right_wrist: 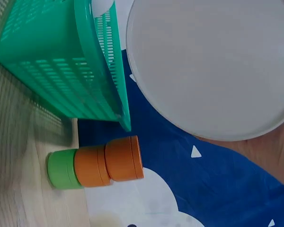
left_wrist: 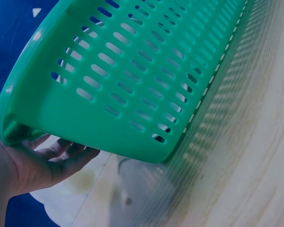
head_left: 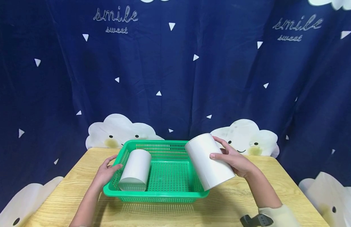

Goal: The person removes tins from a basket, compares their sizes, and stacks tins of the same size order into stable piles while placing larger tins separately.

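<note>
A green plastic basket (head_left: 155,194) with slotted walls sits on the table. My left hand (head_left: 106,173) holds it by the left rim, the thumb over the edge; in the left wrist view that hand (left_wrist: 40,163) has its fingers beneath the rim. Inside the basket, at its left end, a white cylindrical canister (head_left: 137,167) lies on its side. My right hand (head_left: 235,159) grips a second white canister (head_left: 206,164) from the right. This one is tilted, above and overlapping the basket's right end. Its round flat end (right_wrist: 213,66) fills much of the right wrist view.
A wooden table (head_left: 229,208) bears the basket. In the right wrist view a green cylindrical piece (right_wrist: 63,169) stands on it, with two orange pieces (right_wrist: 123,161) stacked above, near the basket. Behind the table hangs a dark blue curtain (head_left: 175,78) with clouds.
</note>
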A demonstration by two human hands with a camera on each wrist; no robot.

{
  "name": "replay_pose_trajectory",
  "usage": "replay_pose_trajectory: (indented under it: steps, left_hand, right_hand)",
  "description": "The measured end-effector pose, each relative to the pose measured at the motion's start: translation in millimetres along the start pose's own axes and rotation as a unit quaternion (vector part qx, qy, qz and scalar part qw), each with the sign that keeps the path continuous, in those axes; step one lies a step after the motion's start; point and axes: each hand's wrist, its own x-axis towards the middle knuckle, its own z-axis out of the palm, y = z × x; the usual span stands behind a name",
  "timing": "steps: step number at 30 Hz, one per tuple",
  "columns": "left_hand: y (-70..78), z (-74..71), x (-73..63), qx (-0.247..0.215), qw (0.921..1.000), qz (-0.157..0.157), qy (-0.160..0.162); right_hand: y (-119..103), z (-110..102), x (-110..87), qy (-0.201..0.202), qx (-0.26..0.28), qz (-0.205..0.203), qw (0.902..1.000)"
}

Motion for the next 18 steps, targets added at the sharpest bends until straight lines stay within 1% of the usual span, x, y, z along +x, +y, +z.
replay_pose_trajectory:
  steps: [7,12,18]
  left_hand:
    - [0.2,0.0,0.2,0.001,1.0000,-0.002,-0.003]
    - [0.1,0.2,0.7,-0.002,1.0000,0.002,-0.003]
    - [0.0,0.8,1.0,-0.003,1.0000,0.002,0.000]
  right_hand:
    - [0,-12,-10.6,-0.019,-0.008,-0.005,0.9998]
    - [4,-24,-18.5,-0.030,-0.008,-0.019,0.9993]
    - [8,-36,-27.6,-0.034,-0.008,-0.028,0.9990]
